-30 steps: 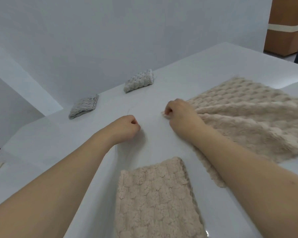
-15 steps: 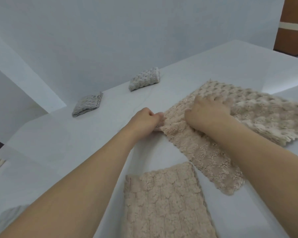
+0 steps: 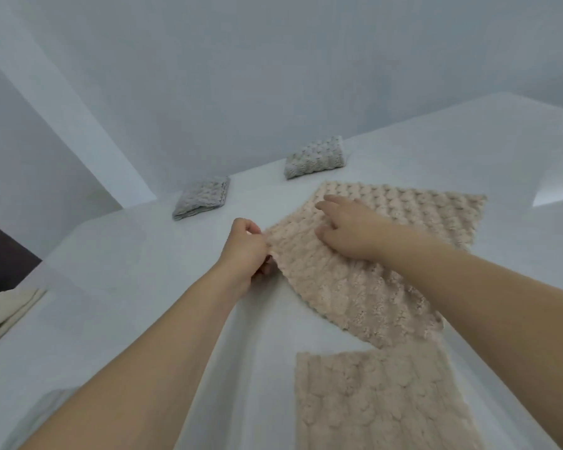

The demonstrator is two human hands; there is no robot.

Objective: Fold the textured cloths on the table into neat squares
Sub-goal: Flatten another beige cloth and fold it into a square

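— Two hands on the beige textured cloth (image 3: 355, 280), mid-table (image 3: 143, 248)?
— Yes. Left hand (image 3: 246, 251) pinched its left corner, fingers curled; right hand (image 3: 348, 227) lay flat on top, fingers spread.
— Other cloths?
— Second beige cloth (image 3: 381, 401) at near edge. Two folded grey cloths (image 3: 202, 203) (image 3: 314, 157) along far edge; folded cream cloth (image 3: 4, 315) at left edge.

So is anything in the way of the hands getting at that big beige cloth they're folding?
Nothing visible. The left hand already pinches the beige cloth at its left corner, and the right hand lies flat on top of it. The two grey folded cloths sit apart, farther back on the table.
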